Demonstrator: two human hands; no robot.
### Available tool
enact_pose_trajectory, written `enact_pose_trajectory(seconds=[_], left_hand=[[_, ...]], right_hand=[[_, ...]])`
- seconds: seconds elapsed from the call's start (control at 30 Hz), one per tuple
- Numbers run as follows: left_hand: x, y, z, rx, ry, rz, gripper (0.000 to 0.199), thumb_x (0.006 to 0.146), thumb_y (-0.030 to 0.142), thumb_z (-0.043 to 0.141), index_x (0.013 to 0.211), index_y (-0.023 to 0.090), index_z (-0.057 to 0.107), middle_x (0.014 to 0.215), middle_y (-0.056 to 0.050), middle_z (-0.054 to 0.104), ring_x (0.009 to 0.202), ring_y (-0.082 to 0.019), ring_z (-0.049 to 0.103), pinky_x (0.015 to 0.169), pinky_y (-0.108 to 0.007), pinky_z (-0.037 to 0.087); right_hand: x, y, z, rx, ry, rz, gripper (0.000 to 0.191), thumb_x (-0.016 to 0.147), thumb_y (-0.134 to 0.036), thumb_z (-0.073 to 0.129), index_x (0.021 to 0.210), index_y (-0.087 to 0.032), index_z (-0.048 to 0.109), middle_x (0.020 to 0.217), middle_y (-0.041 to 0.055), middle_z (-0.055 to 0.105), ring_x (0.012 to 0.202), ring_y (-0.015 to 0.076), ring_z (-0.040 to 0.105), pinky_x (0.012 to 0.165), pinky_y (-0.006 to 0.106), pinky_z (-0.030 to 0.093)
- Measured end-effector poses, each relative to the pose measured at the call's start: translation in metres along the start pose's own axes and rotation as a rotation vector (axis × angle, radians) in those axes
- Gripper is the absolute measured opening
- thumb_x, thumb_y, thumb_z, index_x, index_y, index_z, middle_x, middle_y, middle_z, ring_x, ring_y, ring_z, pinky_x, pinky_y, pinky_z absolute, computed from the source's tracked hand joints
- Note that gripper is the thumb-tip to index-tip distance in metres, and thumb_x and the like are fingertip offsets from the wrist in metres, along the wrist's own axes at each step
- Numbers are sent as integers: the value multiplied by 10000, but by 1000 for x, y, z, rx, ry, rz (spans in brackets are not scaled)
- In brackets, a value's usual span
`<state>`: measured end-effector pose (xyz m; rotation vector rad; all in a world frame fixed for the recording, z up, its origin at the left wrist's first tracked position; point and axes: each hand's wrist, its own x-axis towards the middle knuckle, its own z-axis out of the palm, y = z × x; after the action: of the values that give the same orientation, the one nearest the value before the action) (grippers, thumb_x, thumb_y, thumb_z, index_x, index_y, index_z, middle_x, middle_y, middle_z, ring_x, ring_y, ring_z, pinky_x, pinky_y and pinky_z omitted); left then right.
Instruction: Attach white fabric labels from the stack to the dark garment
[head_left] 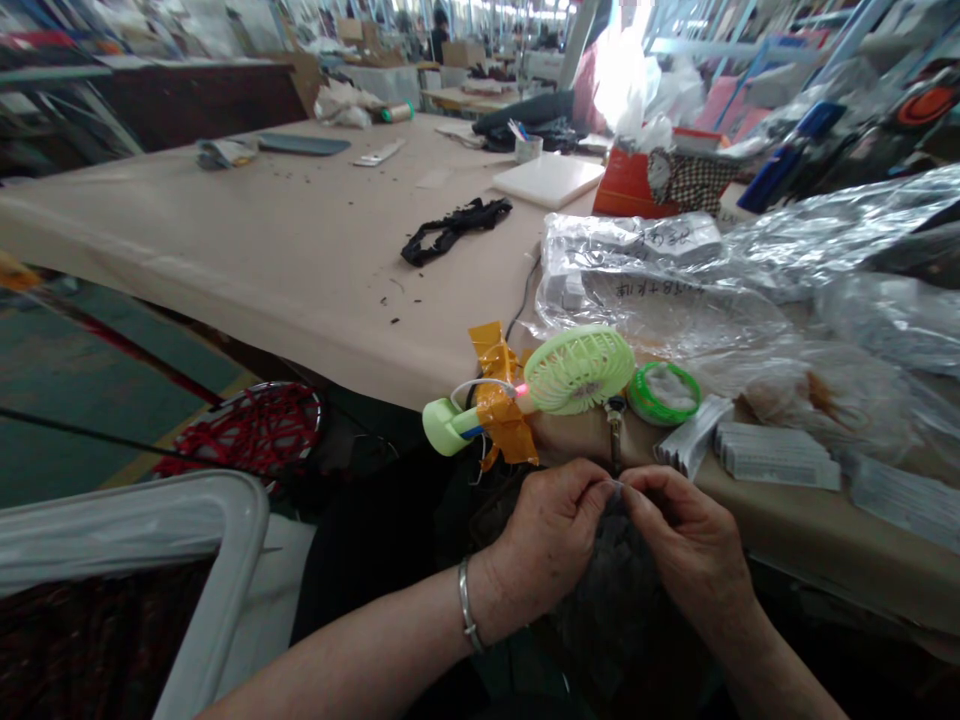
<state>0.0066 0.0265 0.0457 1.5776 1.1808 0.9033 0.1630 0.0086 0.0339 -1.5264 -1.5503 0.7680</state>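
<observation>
My left hand [551,535], with a silver bangle at the wrist, pinches at the table's front edge. Its fingertips meet those of my right hand [686,545], also closed in a pinch. Between them shows a tiny whitish bit, too small to name. Just beyond the fingertips a small metal post [615,435] with a dark top stands at the edge. Dark grey fabric [611,590] hangs below my hands. Left of the post a green handheld fan [577,370] is fixed to the edge with orange tape [506,400].
A green round dish [665,392] with white contents and stacks of printed labels [776,455] lie to the right. Clear plastic bags [660,270] cover the table's right side. A black strip of cloth [454,230] lies farther back. A white bin [240,530] stands lower left.
</observation>
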Motion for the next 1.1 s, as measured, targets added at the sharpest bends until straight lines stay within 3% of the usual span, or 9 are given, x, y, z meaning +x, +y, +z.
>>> enact_pose_trajectory(seconds=[0.73,0.87,0.97,1.1], left_hand=[[5,1,1,13,13,-4,249,904,268,474,747,184,649,680,10,625,629,-105,532,606,-197,374],[-5,-3,0,0,-3,-49,245,897,271,489,750,186,665,677,7,635,625,-109,543,600,-196,380],[-8,-16,0,-17,-2,-95,256,897,283,481,787,189,692,704,-9,660,654,-132,569,619,-212,404],[-8,-34,-1,15,6,-108,254,845,262,557,1053,208,692,1025,-56,711,940,-204,627,838,-273,435]], right_hand=[[0,2,3,-65,61,-71,151,868,-339,566,856,-207,637,752,11,682,658,141,636,608,217,502],[-11,-3,-11,-174,33,-189,134,863,-330,581,927,-231,646,779,8,721,665,155,680,618,223,536],[-13,-1,-32,-342,125,-352,73,879,-276,571,917,-250,627,796,9,713,682,151,678,654,233,540],[-3,16,-55,-650,292,-522,189,872,-255,588,1051,-206,626,973,85,688,929,231,634,858,360,512]])
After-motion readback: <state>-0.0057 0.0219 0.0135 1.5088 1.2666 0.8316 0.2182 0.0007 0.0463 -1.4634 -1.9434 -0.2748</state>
